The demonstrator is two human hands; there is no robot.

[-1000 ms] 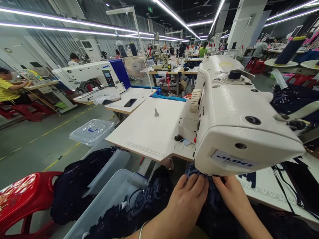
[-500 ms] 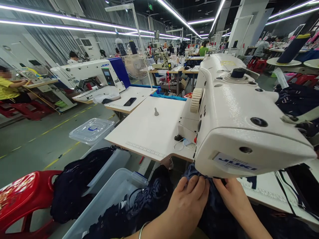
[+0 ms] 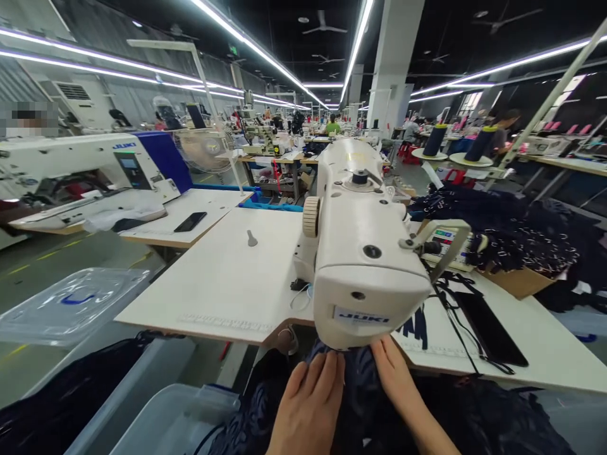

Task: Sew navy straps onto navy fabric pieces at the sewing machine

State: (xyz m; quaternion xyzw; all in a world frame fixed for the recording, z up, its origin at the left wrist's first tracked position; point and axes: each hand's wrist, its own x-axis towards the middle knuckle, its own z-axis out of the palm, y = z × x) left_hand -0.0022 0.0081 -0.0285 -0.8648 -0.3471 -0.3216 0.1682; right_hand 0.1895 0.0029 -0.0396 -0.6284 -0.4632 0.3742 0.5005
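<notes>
A white JUKI sewing machine (image 3: 370, 253) stands right in front of me, its head hiding the needle area. Beneath it hangs dark navy patterned fabric (image 3: 358, 392), running down toward my lap. My left hand (image 3: 310, 398) lies on the fabric's left side, fingers bent together and closed on it just below the machine head. On the other side, my right hand (image 3: 393, 373) reaches under the head at the fabric's right edge. Its fingertips are partly hidden by the machine, so what they grip does not show.
Left of the machine, the white tabletop (image 3: 218, 272) carries a small grey metal piece (image 3: 251, 238). A black phone (image 3: 190, 222) lies farther left. To the right are a dark tablet-like slab (image 3: 490, 328), black straps and a navy garment heap (image 3: 512, 234). Plastic bins (image 3: 175, 411) stand at lower left.
My view has swung to the right, showing more of the right-hand table and the garment heap. Both hands stay at the fabric under the machine head.
</notes>
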